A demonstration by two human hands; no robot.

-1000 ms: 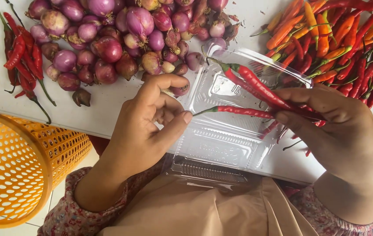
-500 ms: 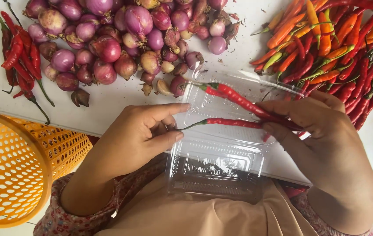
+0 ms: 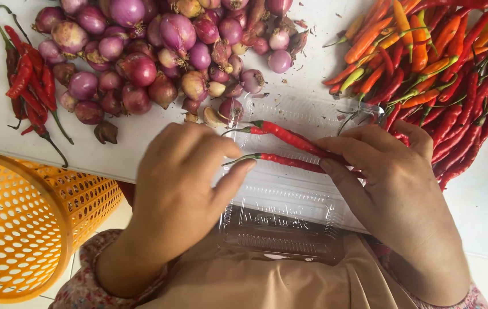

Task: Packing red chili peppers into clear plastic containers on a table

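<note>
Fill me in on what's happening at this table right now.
A person is sorting chillies over a clear plastic container that lies at the table's near edge. The right hand holds two red chillies by their tips, and the left hand touches the green stem of the lower one. Behind them lie a heap of shallots, a big pile of red and orange chillies on the right, and a few red chillies at far left. An orange perforated basket stands beside the person.

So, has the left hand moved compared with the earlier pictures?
Yes. The left hand has slid toward the person, away from the pile of shallots, while its fingertips stay at the green stem of a red chili over the clear plastic box.
</note>
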